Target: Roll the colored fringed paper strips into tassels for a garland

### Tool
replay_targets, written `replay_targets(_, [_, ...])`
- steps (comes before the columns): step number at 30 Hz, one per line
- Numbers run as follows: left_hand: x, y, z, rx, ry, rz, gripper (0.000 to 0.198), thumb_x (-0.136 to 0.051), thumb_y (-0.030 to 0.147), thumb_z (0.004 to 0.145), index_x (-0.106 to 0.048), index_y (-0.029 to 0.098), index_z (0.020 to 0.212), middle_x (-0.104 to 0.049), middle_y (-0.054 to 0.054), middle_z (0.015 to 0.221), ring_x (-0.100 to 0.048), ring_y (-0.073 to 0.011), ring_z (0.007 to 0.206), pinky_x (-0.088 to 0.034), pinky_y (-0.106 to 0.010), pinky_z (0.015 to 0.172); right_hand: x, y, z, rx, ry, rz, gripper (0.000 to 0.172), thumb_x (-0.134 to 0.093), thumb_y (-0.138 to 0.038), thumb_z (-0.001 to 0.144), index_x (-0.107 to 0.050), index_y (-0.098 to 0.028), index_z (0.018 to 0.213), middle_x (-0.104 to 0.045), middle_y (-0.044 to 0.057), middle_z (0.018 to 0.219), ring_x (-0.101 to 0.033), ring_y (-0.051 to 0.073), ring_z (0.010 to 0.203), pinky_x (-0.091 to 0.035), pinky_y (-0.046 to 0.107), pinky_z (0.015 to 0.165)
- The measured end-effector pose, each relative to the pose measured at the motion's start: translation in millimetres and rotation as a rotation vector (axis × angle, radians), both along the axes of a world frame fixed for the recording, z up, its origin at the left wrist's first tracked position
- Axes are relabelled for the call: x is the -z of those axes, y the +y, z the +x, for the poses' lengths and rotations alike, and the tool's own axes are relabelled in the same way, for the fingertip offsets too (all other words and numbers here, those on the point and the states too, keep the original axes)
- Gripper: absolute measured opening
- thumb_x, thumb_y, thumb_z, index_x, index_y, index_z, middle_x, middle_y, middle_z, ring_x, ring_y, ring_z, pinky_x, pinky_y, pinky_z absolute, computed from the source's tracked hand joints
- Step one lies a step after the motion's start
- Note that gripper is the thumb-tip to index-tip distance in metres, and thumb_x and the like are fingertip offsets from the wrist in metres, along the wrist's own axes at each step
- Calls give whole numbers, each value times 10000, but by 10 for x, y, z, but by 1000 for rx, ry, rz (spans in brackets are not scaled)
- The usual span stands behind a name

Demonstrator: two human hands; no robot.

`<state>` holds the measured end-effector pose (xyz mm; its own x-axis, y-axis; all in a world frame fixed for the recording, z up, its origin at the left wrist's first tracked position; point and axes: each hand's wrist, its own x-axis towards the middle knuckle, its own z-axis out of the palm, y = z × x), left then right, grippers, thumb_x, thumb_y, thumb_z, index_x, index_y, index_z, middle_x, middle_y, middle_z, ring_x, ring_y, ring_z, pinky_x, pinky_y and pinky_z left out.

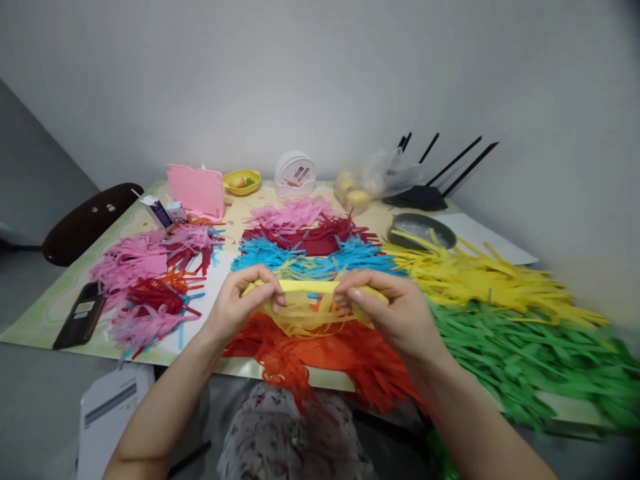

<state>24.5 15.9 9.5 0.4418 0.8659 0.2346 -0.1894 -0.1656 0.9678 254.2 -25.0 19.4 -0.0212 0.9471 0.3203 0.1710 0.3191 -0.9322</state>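
Between my hands a yellow paper fringe (310, 287) is stretched level, its loose strips hanging down and blurred. My left hand (255, 293) is closed on one end, thumb on top. The other end is pinched by my right hand (373, 300). Beneath them, orange fringe (320, 350) lies along the near table edge and droops over it. Just beyond my hands are blue fringe (265, 253), dark red fringe (315, 241) and pink fringe (295, 213). To the right lie a yellow fringe pile (480, 280) and a green fringe pile (520, 353).
Mixed pink and red fringe (145, 267) and a phone (83, 313) lie at left. Along the back stand a pink tablet case (196, 190), a yellow bowl (250, 189), a white round container (295, 173), a plastic bag (360, 187) and a black router (417, 198). A grey-green dish (445, 233) sits right.
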Motion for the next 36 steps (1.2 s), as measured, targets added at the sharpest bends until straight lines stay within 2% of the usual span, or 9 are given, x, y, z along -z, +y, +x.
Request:
replay_targets(3, [-2,-20,-20,-108,227,111,227,-652,349,859,-567,164,758,-633,-4,678,-601,-118,600,-466,-225,603,-10,-20,2,89,-201,45,107,-672,-295,815,-710,-201,851,-733,42,835,-668,173,735,-522,264,648])
replay_targets(6, [-18,-34,-24,-177,424,293,144,-621,296,881,-597,189,975,-651,-4,729,-629,-135,661,-475,-240,653,8,-32,11,141,-392,122,186,-623,-272,861,-697,-214,1021,-740,62,1009,-681,212,908,-518,325,803])
replay_targets(10, [-27,-23,-23,-182,569,424,91,-586,268,899,-627,188,917,-700,-36,837,-662,-160,783,-484,-263,737,44,-29,20,149,-418,116,94,-607,-285,874,-662,-210,860,-730,48,880,-683,209,839,-520,332,778])
replay_targets(13, [-22,-26,-18,-89,408,238,145,-599,295,903,-554,182,825,-718,-45,828,-688,-169,786,-511,-275,736,55,-31,5,51,-194,-8,124,-646,-326,856,-616,-212,817,-736,41,838,-701,194,777,-557,316,727])
replay_targets(17, [-9,-45,0,66,93,-63,156,-625,304,895,-530,182,900,-714,-14,741,-707,-166,645,-548,-286,654,84,-38,-35,-16,98,-101,165,-690,-365,836,-657,-204,856,-751,32,750,-713,170,630,-598,290,628])
replay_targets(22, [42,-17,3,56,63,-121,219,-659,307,874,-719,138,1000,-728,-50,768,-696,-152,616,-546,-291,692,153,3,-26,-28,164,-147,213,-733,-400,797,-769,-209,885,-774,55,763,-731,192,660,-621,314,651])
replay_targets(26, [86,23,3,69,37,-132,217,-670,297,860,-757,147,991,-739,-70,792,-694,-160,622,-550,-303,692,182,69,5,-47,209,-134,173,-758,-389,765,-783,-220,790,-763,47,725,-722,182,651,-612,297,628])
replay_targets(33, [67,-10,27,-10,220,218,205,-577,200,873,-776,150,872,-730,-72,671,-689,-176,713,-542,-300,725,247,142,-36,-31,290,-182,162,-769,-359,693,-729,-206,661,-719,31,625,-677,162,558,-577,282,564])
replay_targets(36, [17,-26,-39,14,339,384,247,-523,154,868,-769,165,850,-746,-75,740,-690,-172,753,-534,-290,739,261,131,-23,-22,261,-165,131,-708,-313,712,-706,-201,645,-703,20,602,-656,149,534,-557,264,548])
